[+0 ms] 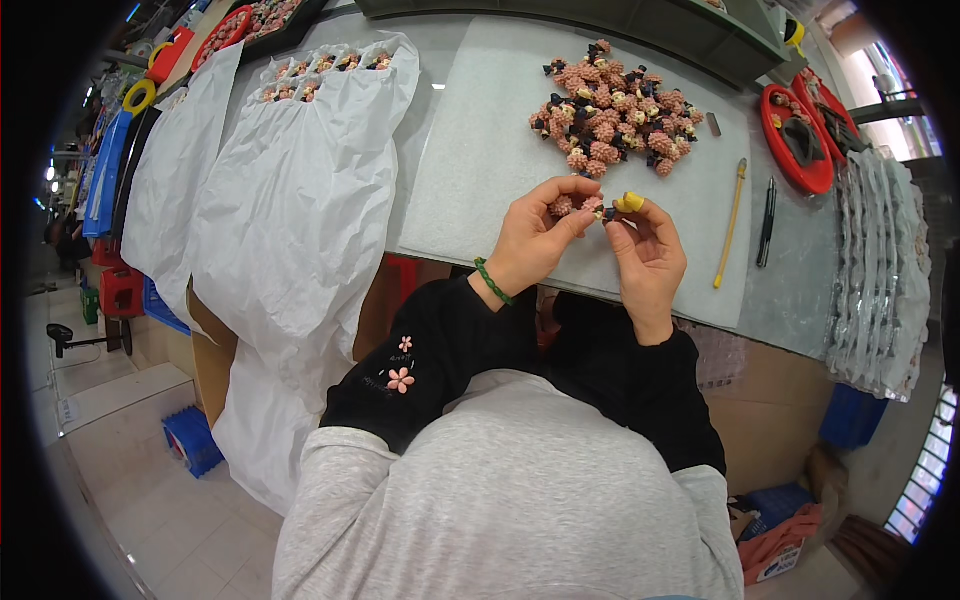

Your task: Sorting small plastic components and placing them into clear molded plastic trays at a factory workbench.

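Near the front of a white foam sheet (460,170), both my hands meet over one small pink-and-dark figurine (594,206). My left hand (530,240), with a green braided bracelet at the wrist, pinches its pink part. Another pink piece (561,206) shows by the left fingers; whether they hold it too I cannot tell. The thumb and forefinger of my right hand (650,262) close on the figurine's dark end. A yellow finger cover (629,203) sits on a right fingertip. Just beyond my hands lies a heap of similar pink figurines (615,110) with dark and cream parts.
Right of the heap lie a small grey block (713,124), a yellow stick-like tool (731,225) and a dark pen (767,222). Red trays (797,140) and stacked clear plastic trays (880,270) stand farther right. White sheeting (290,190) with figurines drapes the left. A grey-green bin (600,30) borders the back.
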A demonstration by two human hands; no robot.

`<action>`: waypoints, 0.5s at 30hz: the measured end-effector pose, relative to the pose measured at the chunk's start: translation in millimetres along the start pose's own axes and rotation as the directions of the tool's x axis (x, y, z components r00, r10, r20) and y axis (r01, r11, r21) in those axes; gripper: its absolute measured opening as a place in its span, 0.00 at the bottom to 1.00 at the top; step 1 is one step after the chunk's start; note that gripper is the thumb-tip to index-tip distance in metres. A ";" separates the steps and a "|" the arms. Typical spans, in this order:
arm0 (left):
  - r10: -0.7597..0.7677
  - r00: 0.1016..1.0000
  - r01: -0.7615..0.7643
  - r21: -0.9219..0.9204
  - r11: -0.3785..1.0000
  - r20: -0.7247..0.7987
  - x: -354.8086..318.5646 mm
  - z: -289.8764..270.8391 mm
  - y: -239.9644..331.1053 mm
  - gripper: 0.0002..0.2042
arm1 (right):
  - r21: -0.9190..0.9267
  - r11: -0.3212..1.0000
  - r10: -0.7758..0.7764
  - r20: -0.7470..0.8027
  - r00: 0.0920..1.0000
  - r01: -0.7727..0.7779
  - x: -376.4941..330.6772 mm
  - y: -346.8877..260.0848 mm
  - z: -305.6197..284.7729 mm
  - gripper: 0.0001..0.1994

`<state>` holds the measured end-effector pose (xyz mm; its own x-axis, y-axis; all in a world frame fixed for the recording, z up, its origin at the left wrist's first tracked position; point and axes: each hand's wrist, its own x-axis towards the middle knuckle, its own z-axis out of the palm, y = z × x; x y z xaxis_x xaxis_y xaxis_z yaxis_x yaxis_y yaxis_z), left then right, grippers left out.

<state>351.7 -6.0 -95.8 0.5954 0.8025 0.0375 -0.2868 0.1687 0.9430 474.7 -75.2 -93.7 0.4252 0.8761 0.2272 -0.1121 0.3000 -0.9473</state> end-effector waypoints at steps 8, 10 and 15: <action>0.059 0.998 -0.057 -0.080 0.995 0.019 0.5 1.3 2.2 0.15 | -0.023 1.000 0.008 -0.001 1.000 -0.008 -0.6 -2.5 3.4 0.16; 0.059 0.998 -0.056 -0.103 0.993 0.020 2.7 -0.8 0.3 0.14 | -0.027 1.000 0.007 -0.040 0.999 -0.008 0.8 -1.8 0.9 0.14; 0.047 0.999 -0.048 -0.133 0.990 -0.011 1.0 2.6 1.0 0.14 | -0.013 0.999 0.050 0.000 0.999 -0.050 0.3 -4.3 -1.1 0.10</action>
<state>353.9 -6.5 -93.9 0.5734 0.8156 0.0782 -0.4119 0.2044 0.8880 476.3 -76.6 -89.8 0.4195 0.8898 0.1797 -0.1212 0.2511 -0.9603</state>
